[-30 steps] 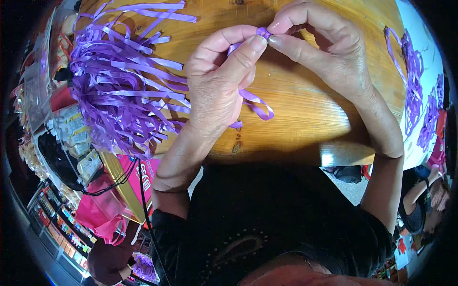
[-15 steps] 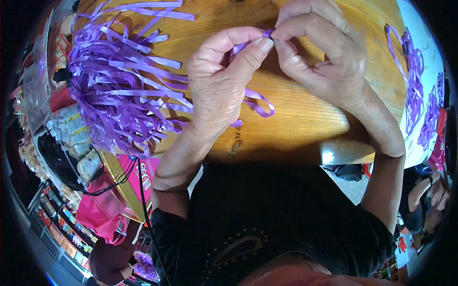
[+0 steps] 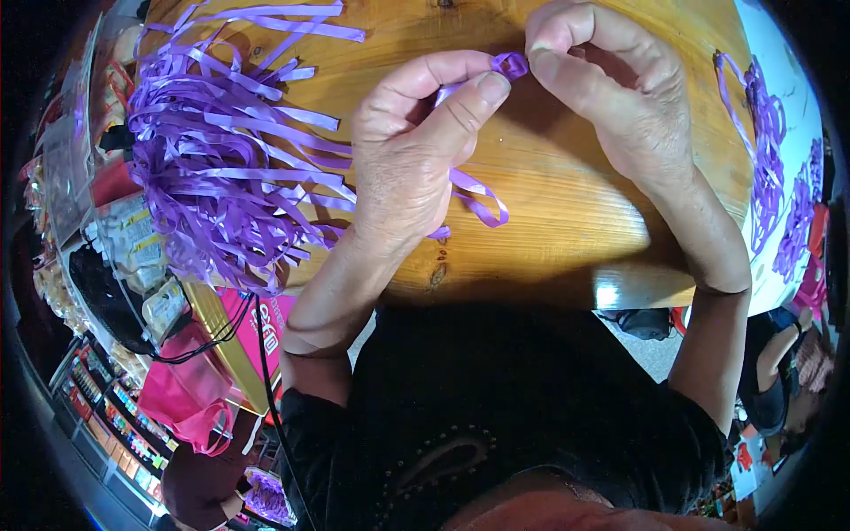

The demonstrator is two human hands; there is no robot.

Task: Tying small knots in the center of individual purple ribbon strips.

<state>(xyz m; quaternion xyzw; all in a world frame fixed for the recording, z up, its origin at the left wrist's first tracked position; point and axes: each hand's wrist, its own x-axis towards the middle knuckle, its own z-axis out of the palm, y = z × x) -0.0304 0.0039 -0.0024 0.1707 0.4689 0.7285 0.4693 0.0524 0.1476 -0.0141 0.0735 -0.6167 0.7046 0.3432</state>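
Note:
Above the wooden tabletop, my left hand (image 3: 409,152) pinches a purple satin ribbon (image 3: 486,205) between thumb and forefinger. A small loop of it stands out past the fingertips, while a longer loop hangs below the palm. Just right of the small loop is my right hand (image 3: 624,102), its thumb and forefinger pressed together and the other fingers curled. Whatever lies in that pinch, if anything, is too small to tell. A big heap of purple ribbon strips (image 3: 221,168) spreads to the left of my left hand, with loose ends pointing toward it.
More purple ribbon (image 3: 767,133) hangs over a white surface at the right. Clear packets (image 3: 133,234), a black mesh pouch (image 3: 104,296) and a pink bag (image 3: 186,389) crowd the left side. Parts of other people show at the lower left and right edges.
My right hand has drawn slightly right, away from my left fingertips, and turned. The small ribbon loop now shows in the gap. My left hand has barely moved.

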